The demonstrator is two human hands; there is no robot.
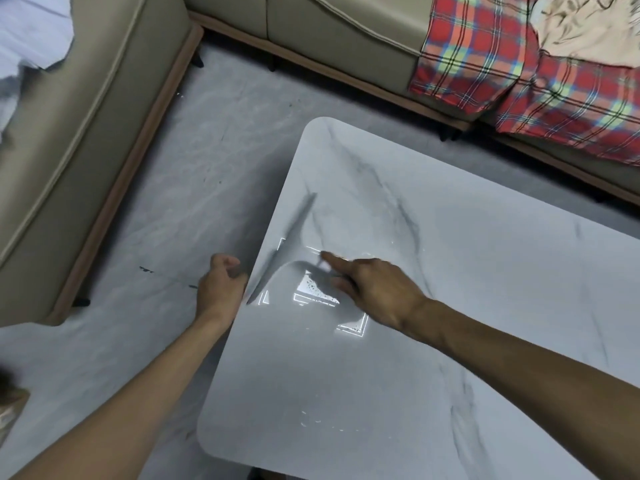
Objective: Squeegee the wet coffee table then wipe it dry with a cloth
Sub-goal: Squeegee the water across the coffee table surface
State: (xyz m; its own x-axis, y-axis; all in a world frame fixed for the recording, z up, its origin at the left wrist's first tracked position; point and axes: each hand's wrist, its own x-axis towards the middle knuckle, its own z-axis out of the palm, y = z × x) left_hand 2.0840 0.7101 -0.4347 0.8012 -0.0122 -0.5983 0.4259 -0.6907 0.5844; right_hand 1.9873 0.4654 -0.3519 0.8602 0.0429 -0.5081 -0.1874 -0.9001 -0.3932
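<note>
The white marble-patterned coffee table [450, 271] fills the right and middle of the head view, with water droplets glinting near its left edge [313, 289]. My right hand [377, 291] reaches over that wet patch, index finger stretched forward, and grips the handle of a grey squeegee [291, 233]. The squeegee is motion-blurred; its long blade lies slantwise near the table's left edge. My left hand [221, 282] hovers just off that edge beside the blade's lower end, fingers loosely curled and holding nothing.
A beige sofa [86, 133] wraps round the left and back. A red plaid blanket [519, 71] and a crumpled beige fabric [588, 26] lie on it at the top right. Grey marbled floor [207, 168] lies between sofa and table.
</note>
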